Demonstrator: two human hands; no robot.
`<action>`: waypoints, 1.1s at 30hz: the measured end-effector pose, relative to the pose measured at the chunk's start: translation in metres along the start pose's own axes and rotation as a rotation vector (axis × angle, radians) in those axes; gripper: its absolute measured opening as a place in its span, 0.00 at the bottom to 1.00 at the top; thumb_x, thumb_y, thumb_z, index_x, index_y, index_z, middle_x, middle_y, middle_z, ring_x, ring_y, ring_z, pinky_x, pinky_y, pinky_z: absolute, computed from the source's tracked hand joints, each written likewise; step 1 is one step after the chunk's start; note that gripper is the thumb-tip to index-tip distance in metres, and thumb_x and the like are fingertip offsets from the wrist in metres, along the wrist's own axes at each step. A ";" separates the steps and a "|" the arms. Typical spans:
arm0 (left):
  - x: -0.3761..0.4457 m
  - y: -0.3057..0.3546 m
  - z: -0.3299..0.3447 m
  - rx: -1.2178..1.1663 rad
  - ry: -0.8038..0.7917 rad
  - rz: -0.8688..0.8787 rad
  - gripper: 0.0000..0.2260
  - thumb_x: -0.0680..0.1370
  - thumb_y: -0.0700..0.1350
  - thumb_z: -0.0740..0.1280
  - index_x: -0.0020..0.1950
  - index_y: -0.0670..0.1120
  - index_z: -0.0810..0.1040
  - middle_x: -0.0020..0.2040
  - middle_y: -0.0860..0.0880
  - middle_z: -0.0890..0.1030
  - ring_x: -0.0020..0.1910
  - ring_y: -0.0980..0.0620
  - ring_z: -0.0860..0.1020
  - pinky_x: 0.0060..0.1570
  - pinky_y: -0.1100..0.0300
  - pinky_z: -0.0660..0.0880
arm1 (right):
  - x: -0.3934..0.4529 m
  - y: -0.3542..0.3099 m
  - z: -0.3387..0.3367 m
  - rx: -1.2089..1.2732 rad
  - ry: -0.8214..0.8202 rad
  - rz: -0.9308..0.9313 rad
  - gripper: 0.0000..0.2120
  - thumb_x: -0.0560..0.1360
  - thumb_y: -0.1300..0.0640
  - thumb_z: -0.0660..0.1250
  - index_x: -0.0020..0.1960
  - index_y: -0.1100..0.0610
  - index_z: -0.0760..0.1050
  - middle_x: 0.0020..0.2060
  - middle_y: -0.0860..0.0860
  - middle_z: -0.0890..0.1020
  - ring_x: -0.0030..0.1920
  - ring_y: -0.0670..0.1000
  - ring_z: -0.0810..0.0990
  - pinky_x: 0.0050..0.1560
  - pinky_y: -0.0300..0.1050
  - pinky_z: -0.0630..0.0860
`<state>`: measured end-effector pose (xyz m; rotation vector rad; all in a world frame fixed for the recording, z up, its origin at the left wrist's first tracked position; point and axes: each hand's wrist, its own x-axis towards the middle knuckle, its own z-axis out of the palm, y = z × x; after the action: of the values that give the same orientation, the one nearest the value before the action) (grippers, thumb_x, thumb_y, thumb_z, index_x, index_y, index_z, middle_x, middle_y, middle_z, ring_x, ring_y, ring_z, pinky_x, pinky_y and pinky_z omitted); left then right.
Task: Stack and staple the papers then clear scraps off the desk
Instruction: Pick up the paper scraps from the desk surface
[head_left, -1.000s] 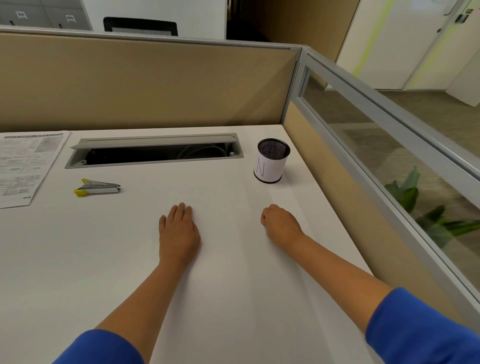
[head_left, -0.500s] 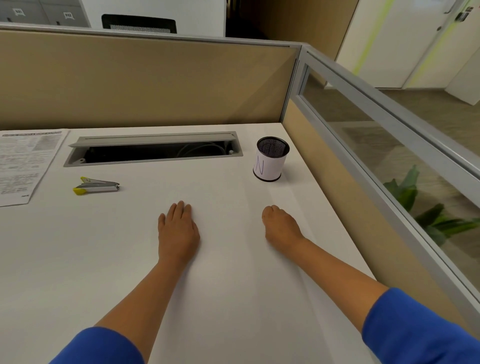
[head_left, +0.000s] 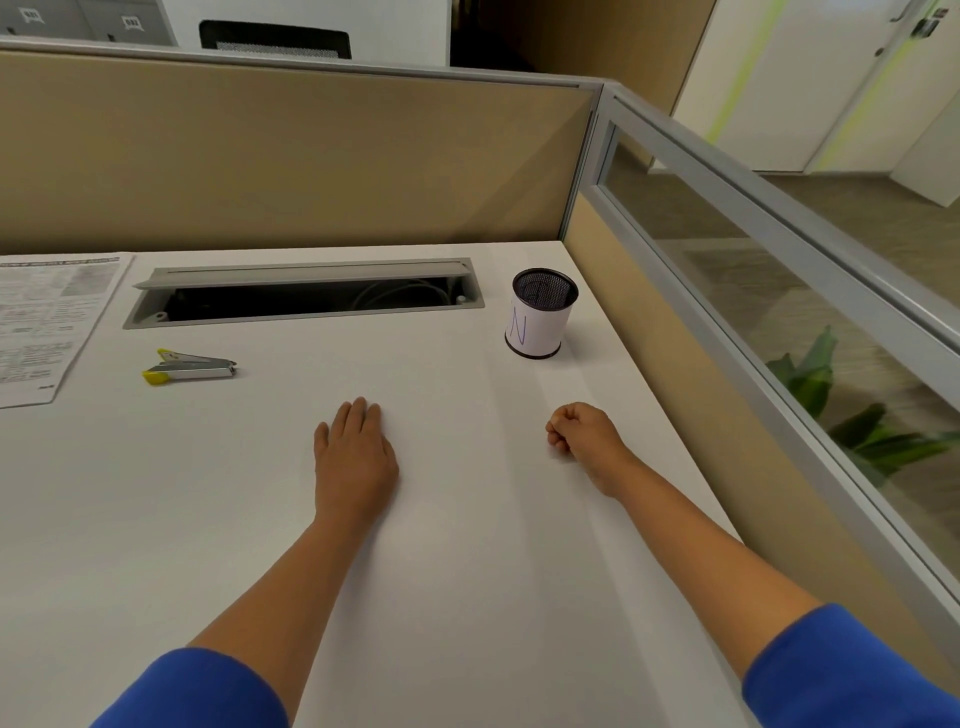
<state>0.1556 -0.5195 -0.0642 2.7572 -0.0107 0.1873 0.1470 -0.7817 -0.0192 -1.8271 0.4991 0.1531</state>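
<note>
Fingers (head_left: 558, 434) curled (right hand (head_left: 584, 441))

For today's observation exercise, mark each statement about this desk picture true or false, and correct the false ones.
1. The stapler lies on the desk, held by no hand. True.
2. The left hand grips the stapler. False: it rests flat on the desk, apart from it.
3. The mesh cup stands upright near the desk's right edge. True.
4. The printed papers lie beside the cup. False: they lie at the far left.
5. The right hand has its fingers spread flat. False: they are curled.
</note>
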 end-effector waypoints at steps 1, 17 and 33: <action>0.000 0.000 0.000 -0.001 -0.001 0.002 0.21 0.79 0.41 0.51 0.72 0.41 0.63 0.74 0.44 0.63 0.75 0.46 0.57 0.74 0.46 0.51 | -0.001 0.000 -0.001 0.061 -0.006 0.008 0.11 0.78 0.65 0.57 0.38 0.56 0.72 0.34 0.51 0.77 0.33 0.46 0.73 0.37 0.37 0.71; 0.001 0.001 0.001 0.004 -0.008 -0.009 0.21 0.79 0.41 0.51 0.72 0.42 0.63 0.75 0.44 0.63 0.75 0.46 0.57 0.74 0.46 0.52 | 0.060 -0.125 -0.028 -0.223 0.212 -0.363 0.06 0.70 0.69 0.67 0.43 0.63 0.81 0.38 0.60 0.82 0.36 0.52 0.78 0.46 0.45 0.79; 0.001 0.001 0.002 0.004 -0.003 -0.013 0.21 0.79 0.42 0.51 0.73 0.43 0.62 0.75 0.45 0.62 0.75 0.46 0.56 0.74 0.47 0.51 | 0.094 -0.157 -0.017 -0.896 0.419 -0.477 0.12 0.74 0.63 0.63 0.52 0.54 0.82 0.54 0.54 0.83 0.55 0.57 0.79 0.53 0.48 0.76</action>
<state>0.1572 -0.5213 -0.0654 2.7610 0.0064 0.1798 0.2930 -0.7856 0.0915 -2.8286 0.2686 -0.4081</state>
